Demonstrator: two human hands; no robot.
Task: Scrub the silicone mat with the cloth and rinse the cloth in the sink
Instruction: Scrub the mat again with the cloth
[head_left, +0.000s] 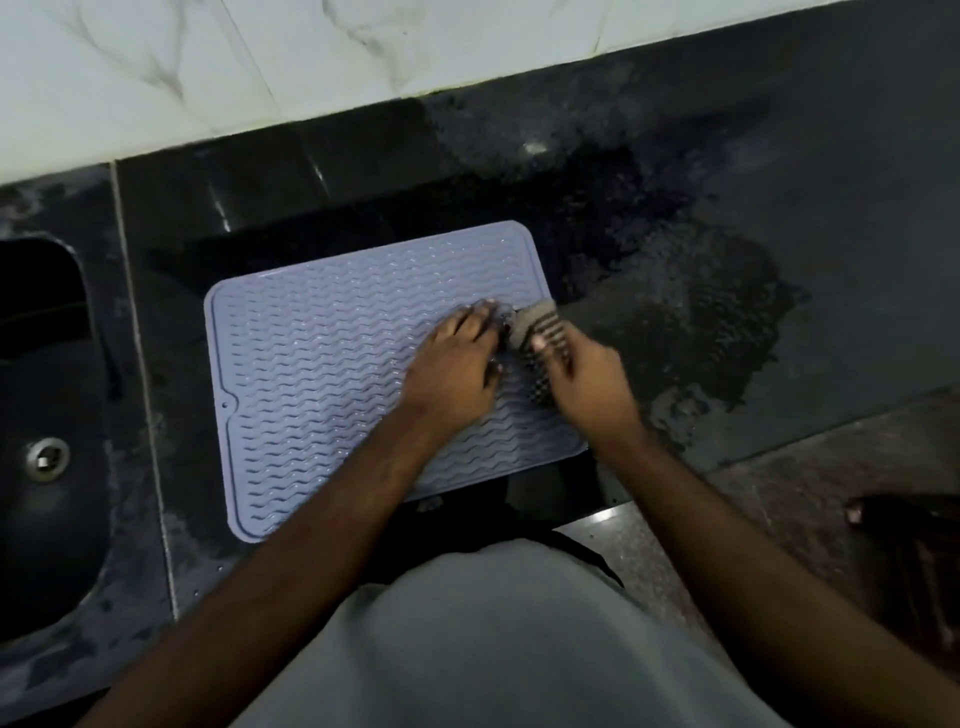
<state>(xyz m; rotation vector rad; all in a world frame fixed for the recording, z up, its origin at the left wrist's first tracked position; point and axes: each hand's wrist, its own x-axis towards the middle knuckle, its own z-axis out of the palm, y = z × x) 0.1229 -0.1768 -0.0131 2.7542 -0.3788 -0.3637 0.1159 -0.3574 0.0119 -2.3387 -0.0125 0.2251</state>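
Right hand (582, 379) grips checked cloth (537, 332) on silicone mat (311, 374), left hand (452, 364) pressing flat beside it

Dark stone table (831, 156) with a big wet patch (701, 322) on the right, white marble-look wall tiles (208, 62) behind, speckled floor (779, 493) down below.

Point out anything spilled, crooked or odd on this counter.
A wet patch spreads over the black counter right of the silicone mat. The mat lies slightly askew, its near corner overhanging the counter edge. The right hand grips the cloth; the left hand presses the mat.
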